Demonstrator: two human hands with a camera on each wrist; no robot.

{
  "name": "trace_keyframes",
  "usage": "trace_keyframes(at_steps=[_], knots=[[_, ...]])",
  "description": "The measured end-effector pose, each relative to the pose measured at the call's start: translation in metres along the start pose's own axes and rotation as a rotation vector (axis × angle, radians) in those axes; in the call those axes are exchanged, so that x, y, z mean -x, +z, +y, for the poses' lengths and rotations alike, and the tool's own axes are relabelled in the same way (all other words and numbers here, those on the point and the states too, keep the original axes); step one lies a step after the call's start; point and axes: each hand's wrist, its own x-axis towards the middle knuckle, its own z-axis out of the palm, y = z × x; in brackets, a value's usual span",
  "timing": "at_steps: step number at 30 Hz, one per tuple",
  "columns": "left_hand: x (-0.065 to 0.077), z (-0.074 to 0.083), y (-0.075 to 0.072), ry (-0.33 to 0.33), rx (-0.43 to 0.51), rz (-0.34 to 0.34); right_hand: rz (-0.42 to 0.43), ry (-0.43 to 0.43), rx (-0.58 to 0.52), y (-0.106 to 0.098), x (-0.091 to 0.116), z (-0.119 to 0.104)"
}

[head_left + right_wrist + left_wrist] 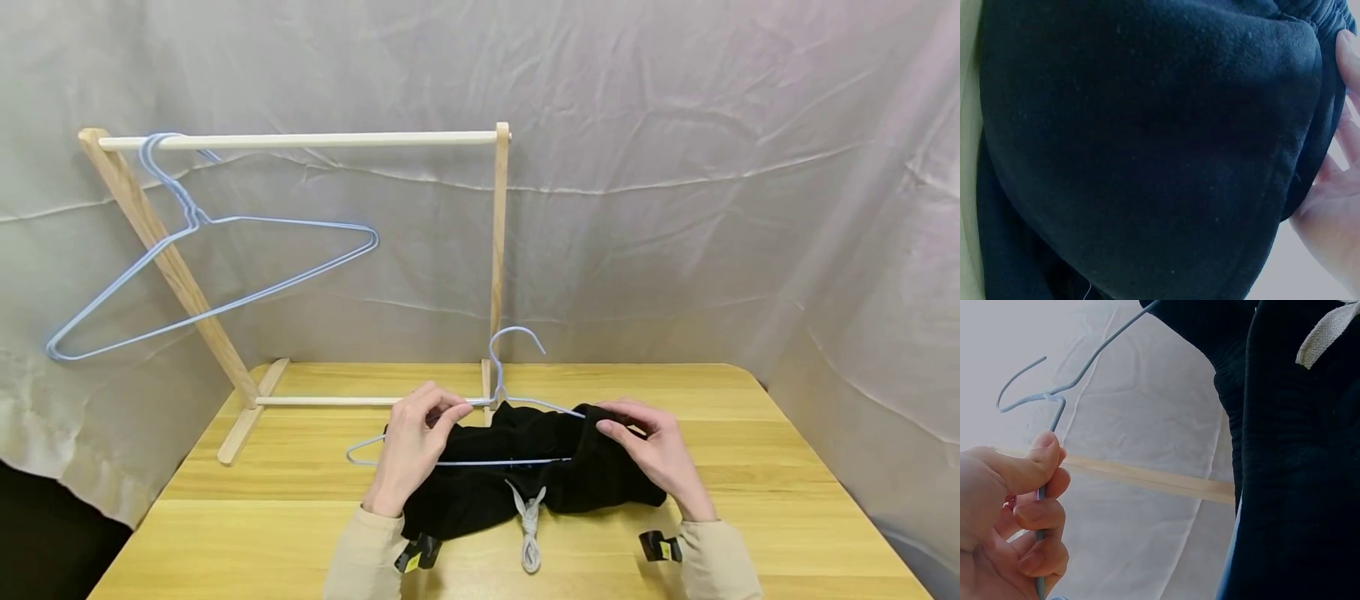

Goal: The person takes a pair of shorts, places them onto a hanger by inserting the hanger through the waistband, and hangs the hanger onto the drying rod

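Black drawstring pants (480,496) lie bunched on the table, their gathered waistband (1241,425) facing up and a knotted light-grey drawstring (529,533) at the front. A light-blue wire hanger (517,330) stands in the waist opening, hook upward. Its right end is hidden inside the cloth, while its left end sticks out past the left hand. The left hand (416,437) pinches the hanger's upper wire left of the hook, fingers curled round it in the left wrist view. The right hand (660,450) grips the waistband's right side between thumb and fingers.
On the left stands a wooden rack (498,250) with a white top rail (322,140). More light-blue hangers (285,287) hang from the rail's left end. The rack's lower bar (322,402) runs behind the left hand. Grey curtain (675,208) surrounds the wooden table (787,483).
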Motion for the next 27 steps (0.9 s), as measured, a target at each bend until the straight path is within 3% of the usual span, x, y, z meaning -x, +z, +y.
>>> trace_keyframes(at_steps=[7, 17, 22, 27], knots=[[0.000, 0.003, -0.002, -0.010, -0.104, 0.042, 0.026, -0.021, 0.016, 0.000, 0.000, 0.000], [-0.002, 0.003, -0.006, 0.027, -0.225, 0.087, 0.053, -0.013, -0.013, 0.001, 0.000, 0.000], [0.000, 0.008, 0.006, 0.059, -0.226, 0.079, 0.065, -0.010, -0.011, 0.007, -0.002, -0.006], [0.004, 0.013, 0.023, 0.050, -0.216, 0.050, 0.063, -0.027, -0.040, 0.014, -0.004, -0.009]])
